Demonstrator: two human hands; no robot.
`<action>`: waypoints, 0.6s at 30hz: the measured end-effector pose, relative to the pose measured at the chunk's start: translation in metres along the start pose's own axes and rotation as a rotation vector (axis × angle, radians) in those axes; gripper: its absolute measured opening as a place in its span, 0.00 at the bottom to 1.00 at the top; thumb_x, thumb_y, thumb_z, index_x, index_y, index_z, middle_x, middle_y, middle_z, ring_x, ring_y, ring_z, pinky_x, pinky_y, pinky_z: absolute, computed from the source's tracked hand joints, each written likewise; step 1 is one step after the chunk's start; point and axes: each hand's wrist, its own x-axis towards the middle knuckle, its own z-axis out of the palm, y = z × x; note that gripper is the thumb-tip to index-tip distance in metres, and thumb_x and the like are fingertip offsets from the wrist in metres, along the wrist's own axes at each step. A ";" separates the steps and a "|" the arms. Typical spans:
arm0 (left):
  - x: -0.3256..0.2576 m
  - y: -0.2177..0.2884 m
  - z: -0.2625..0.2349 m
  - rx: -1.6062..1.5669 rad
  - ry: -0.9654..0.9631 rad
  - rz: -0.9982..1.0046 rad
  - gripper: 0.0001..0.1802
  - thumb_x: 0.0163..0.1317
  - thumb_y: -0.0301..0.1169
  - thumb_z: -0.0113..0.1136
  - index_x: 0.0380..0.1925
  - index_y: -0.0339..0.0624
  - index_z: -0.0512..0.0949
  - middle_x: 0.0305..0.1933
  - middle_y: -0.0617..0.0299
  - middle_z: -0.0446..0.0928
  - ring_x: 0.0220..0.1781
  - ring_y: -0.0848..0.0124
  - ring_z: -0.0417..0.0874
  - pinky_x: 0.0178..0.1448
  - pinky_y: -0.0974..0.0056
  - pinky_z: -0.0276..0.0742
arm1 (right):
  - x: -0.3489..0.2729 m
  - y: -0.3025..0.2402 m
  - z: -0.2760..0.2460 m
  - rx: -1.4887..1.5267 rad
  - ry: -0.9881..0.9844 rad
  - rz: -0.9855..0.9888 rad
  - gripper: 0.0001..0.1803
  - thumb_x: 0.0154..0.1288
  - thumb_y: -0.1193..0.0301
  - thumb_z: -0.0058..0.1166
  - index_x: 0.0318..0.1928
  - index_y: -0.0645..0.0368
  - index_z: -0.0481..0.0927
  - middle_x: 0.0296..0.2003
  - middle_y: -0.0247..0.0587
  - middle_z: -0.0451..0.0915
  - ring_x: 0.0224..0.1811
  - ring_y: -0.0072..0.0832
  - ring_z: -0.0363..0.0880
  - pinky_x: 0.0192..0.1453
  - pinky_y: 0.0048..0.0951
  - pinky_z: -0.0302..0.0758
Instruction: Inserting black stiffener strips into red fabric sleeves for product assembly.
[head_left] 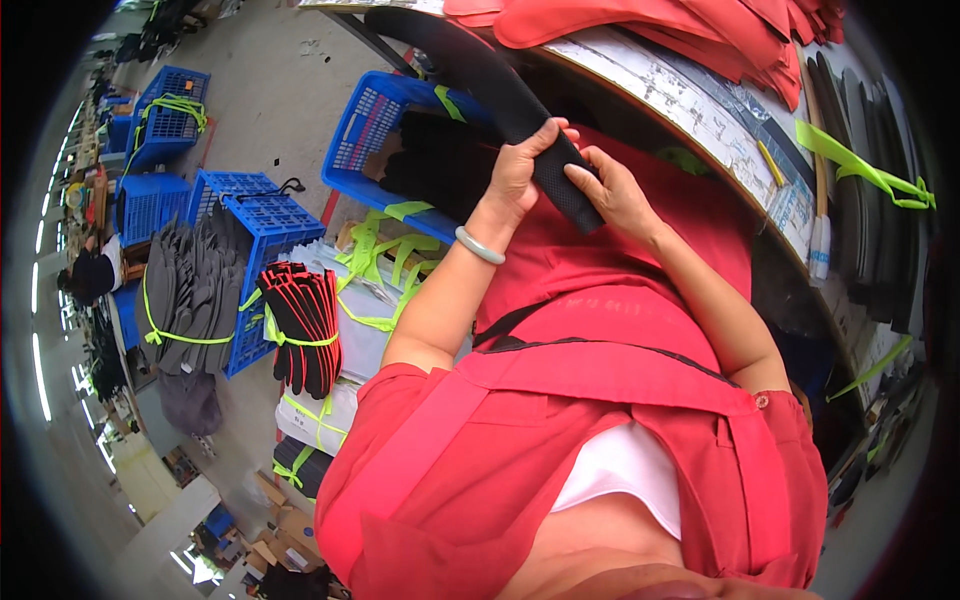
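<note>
My left hand [522, 172] is closed around a long, flat black strip [485, 80] with a curved, rounded far end and a finely textured near end. The strip slants from the table edge down toward my waist. At its near end my right hand [612, 192] pinches the edge, thumb on top and fingers partly hidden beneath. Just left of my hands stands a blue plastic crate [345, 150] with dark pieces [430, 165] inside. My red apron [620, 330] lies right below both hands.
A worktable [650, 80] on the right bears stacked red pieces [680, 30] and a yellow pen [770, 163]. Dark strips tied with lime ribbon [865, 175] stand beyond it. On the left are bundled black-and-red pieces [305, 330], grey bundles [195, 280] and another blue crate [265, 215].
</note>
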 end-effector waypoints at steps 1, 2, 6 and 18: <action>0.001 -0.002 0.003 0.073 0.039 0.038 0.11 0.62 0.32 0.65 0.39 0.36 0.81 0.36 0.56 0.82 0.37 0.67 0.84 0.44 0.63 0.81 | 0.000 0.000 0.001 0.006 -0.017 0.025 0.16 0.71 0.62 0.53 0.45 0.64 0.75 0.31 0.40 0.79 0.33 0.22 0.77 0.38 0.27 0.74; 0.003 -0.005 0.007 0.059 0.082 0.067 0.08 0.60 0.29 0.67 0.35 0.36 0.81 0.32 0.57 0.82 0.35 0.68 0.84 0.42 0.65 0.82 | 0.001 -0.001 -0.001 0.007 -0.023 0.022 0.16 0.71 0.62 0.53 0.45 0.64 0.75 0.31 0.40 0.79 0.33 0.22 0.77 0.38 0.27 0.74; 0.002 -0.015 0.006 0.070 0.191 0.163 0.06 0.59 0.26 0.68 0.34 0.37 0.81 0.33 0.60 0.82 0.33 0.70 0.83 0.40 0.67 0.81 | 0.006 -0.001 -0.007 -0.189 0.008 0.116 0.19 0.68 0.59 0.56 0.39 0.66 0.77 0.27 0.44 0.79 0.30 0.22 0.77 0.35 0.29 0.73; 0.024 0.013 -0.042 -0.133 0.244 0.128 0.06 0.56 0.23 0.66 0.32 0.32 0.81 0.33 0.52 0.83 0.33 0.63 0.85 0.44 0.61 0.83 | -0.009 -0.030 -0.010 -0.333 -0.126 0.108 0.20 0.71 0.59 0.52 0.33 0.67 0.72 0.22 0.48 0.70 0.26 0.25 0.70 0.32 0.35 0.68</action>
